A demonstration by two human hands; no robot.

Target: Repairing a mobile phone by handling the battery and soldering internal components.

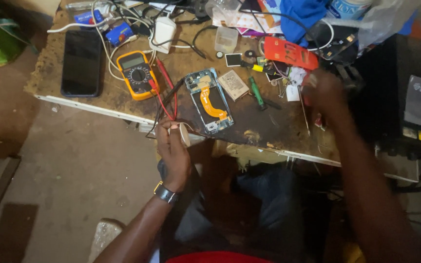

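From the head view, a worn wooden bench (269, 129) with a scorched, dark-stained top ran across the frame, over a bare concrete floor (74, 165); the far edge was crowded with cables, boxes and blue cloth. A black phone (81, 62) lay flat at the bench's left end, beside a yellow multimeter (136, 74) whose red leads trailed toward the front edge. Near the middle lay an opened phone (209, 100), back cover off, an orange flex ribbon down its length; its long axis ran from the far side toward the person, leaning slightly right at the near end. A green screwdriver (256, 92) lay just to its right, roughly parallel. The left hand (174, 146), a watch on the wrist, hovered at the front edge just below the opened phone, fingers closed around a small white roll (184, 134). The right hand (325, 92) was blurred over the bench's right side, near small parts; whether it gripped anything I could not tell.
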